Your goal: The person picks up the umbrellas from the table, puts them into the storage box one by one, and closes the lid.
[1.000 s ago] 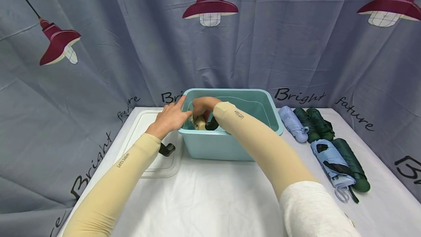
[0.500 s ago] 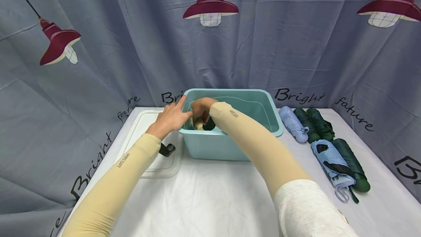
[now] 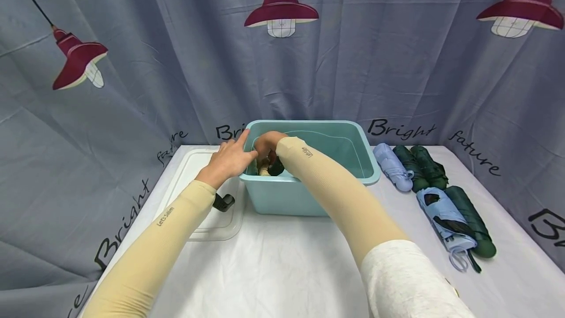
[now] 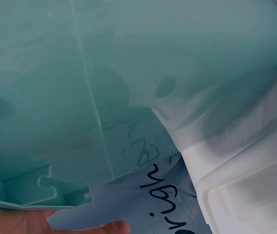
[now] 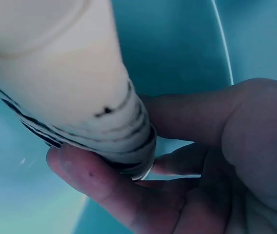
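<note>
A pale teal plastic bin (image 3: 291,195) stands at the back of the white-covered table. My left hand (image 3: 227,161) rests on the bin's left rim, fingers extended; part of that hand (image 4: 11,222) shows at the bottom of the left wrist view. My right hand (image 3: 268,142) reaches down inside the bin at its left end. There it holds a cream cylinder with thin dark bands (image 5: 65,78) between thumb and fingers. Only a small cream part of the cylinder (image 3: 264,168) shows in the head view; its exact kind cannot be made out.
A translucent white lid (image 3: 216,227) lies flat left of the bin, partly under the left arm. To the right lie several rolled bundles, such as a light blue one (image 3: 393,166) and a dark green one (image 3: 470,220). A grey printed curtain (image 3: 198,63) hangs behind.
My right hand and forearm have shifted slightly left inside the bin, with the cream cylinder staying low at its left end. The left hand keeps its place on the rim.
</note>
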A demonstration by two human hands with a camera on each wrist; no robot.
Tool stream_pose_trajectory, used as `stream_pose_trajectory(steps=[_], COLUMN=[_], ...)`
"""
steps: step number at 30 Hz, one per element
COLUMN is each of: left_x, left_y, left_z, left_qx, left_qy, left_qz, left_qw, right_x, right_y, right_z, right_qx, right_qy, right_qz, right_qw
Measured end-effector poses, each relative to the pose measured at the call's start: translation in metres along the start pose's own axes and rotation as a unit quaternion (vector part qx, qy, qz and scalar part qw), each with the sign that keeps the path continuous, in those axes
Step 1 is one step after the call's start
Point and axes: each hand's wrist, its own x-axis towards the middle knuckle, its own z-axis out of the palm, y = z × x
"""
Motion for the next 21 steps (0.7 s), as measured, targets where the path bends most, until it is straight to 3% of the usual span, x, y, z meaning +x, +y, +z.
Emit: stream_pose_trajectory(steps=[5, 11, 16, 21], left_x=[0.0, -0.001, 0.0, 0.0], left_y=[-0.001, -0.001, -0.001, 0.0], left_z=[0.0, 0.001, 0.002, 0.001], left_qx=[-0.003, -0.007, -0.006, -0.001], left_qy=[-0.001, 0.001, 0.002, 0.005], left_qz=[0.001, -0.001, 0.0, -0.001], left_qw=[1.0, 1.0, 1.0, 1.0], right_x=[-0.002, -0.004, -0.004, -0.009], right_y=[0.001, 0.003, 0.006, 0.01], right_z=[0.002, 0.004, 0.005, 0.005], right_qx=[0.047, 0.151, 0.154, 0.192], right_qy=[-0.002, -0.015, -0.018, -0.033], right_qz=[-0.013, -0.036, -0.04, -0.042], right_qw=[0.999, 0.988, 0.987, 0.98])
